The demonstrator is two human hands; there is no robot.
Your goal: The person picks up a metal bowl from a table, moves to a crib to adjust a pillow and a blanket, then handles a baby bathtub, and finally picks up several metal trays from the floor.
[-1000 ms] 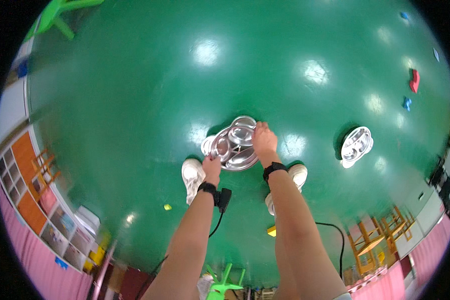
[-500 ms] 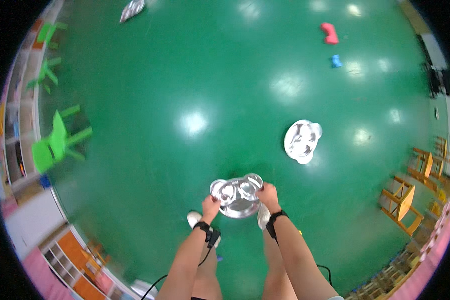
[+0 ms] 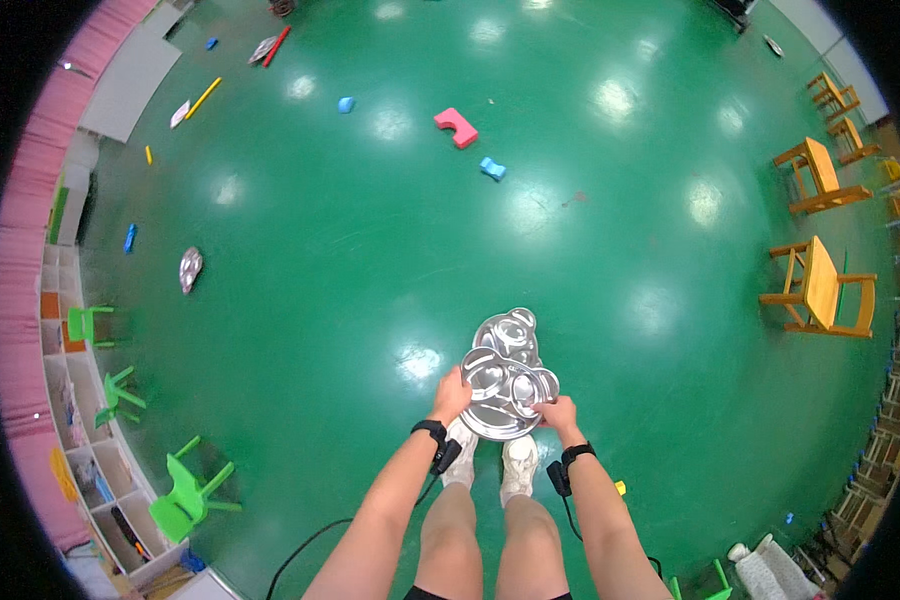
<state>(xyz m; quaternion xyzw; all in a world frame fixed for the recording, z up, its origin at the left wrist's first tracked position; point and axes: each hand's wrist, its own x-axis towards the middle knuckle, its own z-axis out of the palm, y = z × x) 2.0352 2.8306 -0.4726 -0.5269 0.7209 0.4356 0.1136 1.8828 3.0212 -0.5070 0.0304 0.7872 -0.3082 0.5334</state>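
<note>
Between my two hands is a shiny bear-shaped metal divided plate (image 3: 500,412), with two round ear compartments on its far side. My left hand (image 3: 452,394) is closed on its left rim, and my right hand (image 3: 558,416) grips the right rim near an ear. Just past it lies a second metal divided plate (image 3: 510,332) on the green floor, its near part hidden by the held one. Whether the two plates touch I cannot tell. My white shoes (image 3: 519,462) stand right below the held plate.
Ahead on the floor lie a pink block (image 3: 457,128), a blue block (image 3: 493,169) and another metal plate (image 3: 191,269) to the left. Wooden chairs (image 3: 820,285) line the right side. A green chair (image 3: 185,497) stands by the shelves (image 3: 120,470) at left.
My view has swung to the right as I stepped around. The held plate has come up to the floor plate, overlapping it in view; both hands keep their grip.
</note>
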